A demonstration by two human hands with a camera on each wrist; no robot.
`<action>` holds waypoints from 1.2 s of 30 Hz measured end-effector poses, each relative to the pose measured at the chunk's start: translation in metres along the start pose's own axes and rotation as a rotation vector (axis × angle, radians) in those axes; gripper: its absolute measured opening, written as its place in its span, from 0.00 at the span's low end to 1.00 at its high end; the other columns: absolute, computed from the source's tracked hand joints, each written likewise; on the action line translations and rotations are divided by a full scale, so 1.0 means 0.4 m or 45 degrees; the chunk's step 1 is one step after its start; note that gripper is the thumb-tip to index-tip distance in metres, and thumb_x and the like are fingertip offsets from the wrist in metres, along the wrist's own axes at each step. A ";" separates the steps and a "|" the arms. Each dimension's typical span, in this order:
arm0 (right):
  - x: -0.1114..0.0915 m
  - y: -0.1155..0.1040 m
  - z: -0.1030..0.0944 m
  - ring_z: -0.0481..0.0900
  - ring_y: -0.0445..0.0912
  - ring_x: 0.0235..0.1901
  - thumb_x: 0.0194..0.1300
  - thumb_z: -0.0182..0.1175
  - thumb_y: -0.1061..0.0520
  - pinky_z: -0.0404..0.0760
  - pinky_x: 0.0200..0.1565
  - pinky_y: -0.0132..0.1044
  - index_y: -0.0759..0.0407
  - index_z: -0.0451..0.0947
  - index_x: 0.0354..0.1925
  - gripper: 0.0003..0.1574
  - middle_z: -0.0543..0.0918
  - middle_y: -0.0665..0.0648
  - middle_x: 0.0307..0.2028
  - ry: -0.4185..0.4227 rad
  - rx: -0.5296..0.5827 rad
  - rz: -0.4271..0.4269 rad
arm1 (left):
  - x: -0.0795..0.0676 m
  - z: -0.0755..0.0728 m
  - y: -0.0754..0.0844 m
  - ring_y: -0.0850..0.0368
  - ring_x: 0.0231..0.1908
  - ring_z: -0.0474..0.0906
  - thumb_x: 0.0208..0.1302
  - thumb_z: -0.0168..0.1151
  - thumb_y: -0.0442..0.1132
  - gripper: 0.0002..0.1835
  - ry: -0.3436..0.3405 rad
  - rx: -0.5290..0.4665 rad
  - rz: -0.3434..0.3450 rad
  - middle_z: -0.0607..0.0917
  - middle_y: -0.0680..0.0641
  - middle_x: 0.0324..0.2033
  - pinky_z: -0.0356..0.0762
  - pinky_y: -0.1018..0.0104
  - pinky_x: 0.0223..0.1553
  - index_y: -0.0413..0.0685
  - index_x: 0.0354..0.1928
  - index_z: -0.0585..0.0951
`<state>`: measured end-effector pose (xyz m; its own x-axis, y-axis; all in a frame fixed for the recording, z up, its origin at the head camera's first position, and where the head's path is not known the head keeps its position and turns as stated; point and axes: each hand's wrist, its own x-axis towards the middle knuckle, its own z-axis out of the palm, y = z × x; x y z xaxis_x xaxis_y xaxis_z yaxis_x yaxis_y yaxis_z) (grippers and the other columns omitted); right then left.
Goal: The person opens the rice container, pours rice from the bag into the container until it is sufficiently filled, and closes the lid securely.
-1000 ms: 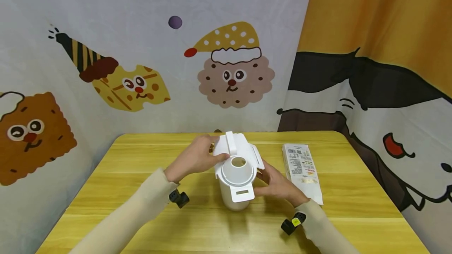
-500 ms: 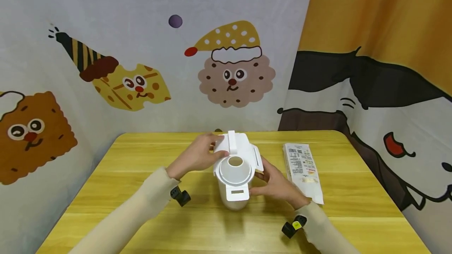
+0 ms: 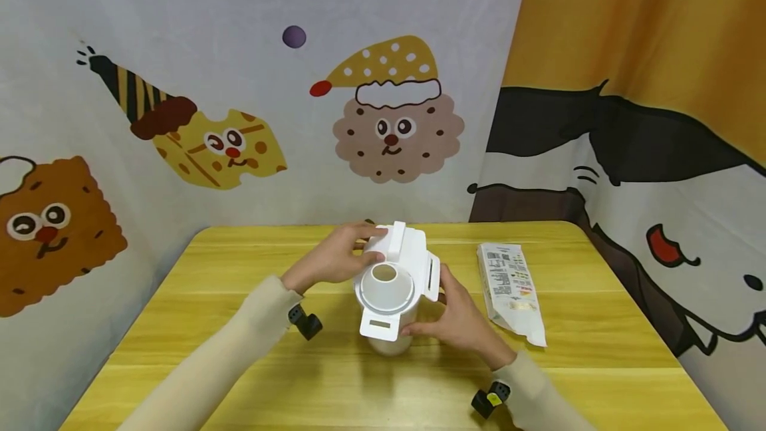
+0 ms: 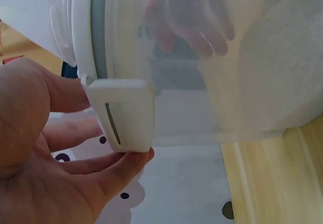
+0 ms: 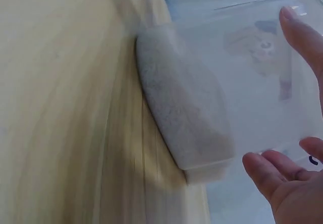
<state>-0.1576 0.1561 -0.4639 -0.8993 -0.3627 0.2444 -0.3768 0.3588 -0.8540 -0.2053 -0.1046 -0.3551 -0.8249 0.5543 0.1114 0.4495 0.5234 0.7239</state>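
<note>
A translucent white storage canister (image 3: 391, 343) stands on the table with pale grainy contents at its bottom, seen in the right wrist view. Its white lid (image 3: 411, 248) has a raised handle bar and a round spout cap. Flaps with slots stick out at the front and right. My left hand (image 3: 338, 255) holds the lid's left edge; in the left wrist view its fingers pinch a side clip (image 4: 123, 115) lying against the wall. My right hand (image 3: 463, 318) grips the canister's right side, thumb toward the front, some fingers hidden behind it in the head view.
A white printed packet (image 3: 511, 291) lies to the right of my right hand. The wooden table (image 3: 251, 384) ends at a curtain (image 3: 239, 205) with cartoon prints, which also hangs along both sides. Black wrist cameras sit on both sleeves.
The canister has turned clockwise seen from above: its front flap swung left, its handle bar shifted right. Both hands have stayed on it, and the right thumb has moved left with it.
</note>
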 end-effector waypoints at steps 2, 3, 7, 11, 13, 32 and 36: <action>0.000 0.003 -0.002 0.75 0.50 0.65 0.38 0.86 0.37 0.80 0.62 0.54 0.36 0.56 0.76 0.73 0.75 0.48 0.66 -0.001 -0.024 -0.011 | -0.001 -0.005 -0.002 0.44 0.65 0.76 0.71 0.65 0.35 0.26 -0.013 0.006 0.004 0.80 0.40 0.61 0.79 0.52 0.64 0.37 0.68 0.75; 0.000 0.006 -0.005 0.76 0.49 0.65 0.39 0.85 0.38 0.81 0.62 0.53 0.36 0.56 0.76 0.72 0.75 0.48 0.66 -0.007 -0.031 -0.025 | -0.002 -0.007 -0.002 0.44 0.65 0.76 0.71 0.65 0.36 0.26 -0.018 0.013 0.009 0.80 0.40 0.61 0.79 0.51 0.64 0.38 0.68 0.75; 0.007 0.018 -0.023 0.76 0.48 0.65 0.41 0.85 0.39 0.81 0.61 0.52 0.33 0.57 0.75 0.69 0.76 0.45 0.66 -0.038 -0.046 -0.064 | -0.008 -0.013 0.004 0.44 0.64 0.76 0.71 0.66 0.40 0.25 -0.025 0.098 0.002 0.80 0.41 0.61 0.80 0.50 0.63 0.40 0.67 0.76; 0.019 0.021 -0.038 0.75 0.50 0.67 0.42 0.85 0.40 0.80 0.63 0.55 0.36 0.59 0.74 0.67 0.74 0.45 0.67 -0.065 -0.055 -0.071 | -0.019 -0.018 0.009 0.43 0.63 0.77 0.71 0.66 0.43 0.25 -0.004 0.190 0.002 0.81 0.42 0.62 0.79 0.47 0.63 0.44 0.66 0.78; 0.026 0.021 -0.046 0.74 0.51 0.67 0.42 0.85 0.41 0.79 0.63 0.56 0.39 0.59 0.75 0.68 0.74 0.47 0.67 -0.071 -0.051 -0.078 | -0.028 -0.020 0.011 0.42 0.63 0.77 0.71 0.66 0.43 0.25 0.017 0.222 0.021 0.80 0.42 0.63 0.78 0.46 0.63 0.44 0.67 0.77; 0.078 0.062 -0.073 0.63 0.59 0.76 0.46 0.84 0.54 0.65 0.72 0.63 0.35 0.45 0.81 0.77 0.57 0.51 0.80 -0.255 0.190 -0.100 | -0.117 -0.033 0.097 0.50 0.63 0.79 0.77 0.59 0.46 0.24 0.153 0.345 0.333 0.81 0.46 0.62 0.78 0.53 0.64 0.43 0.67 0.76; 0.086 0.067 -0.073 0.63 0.58 0.76 0.46 0.84 0.57 0.62 0.73 0.63 0.35 0.44 0.81 0.78 0.57 0.51 0.80 -0.280 0.232 -0.112 | -0.134 -0.026 0.120 0.52 0.62 0.79 0.75 0.60 0.52 0.27 0.135 0.401 0.348 0.79 0.50 0.63 0.79 0.57 0.63 0.46 0.68 0.76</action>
<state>-0.2051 0.1783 -0.4649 -0.7880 -0.5701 0.2325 -0.3871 0.1650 -0.9072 -0.1431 -0.1157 -0.3192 -0.6844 0.6391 0.3510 0.7254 0.5480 0.4166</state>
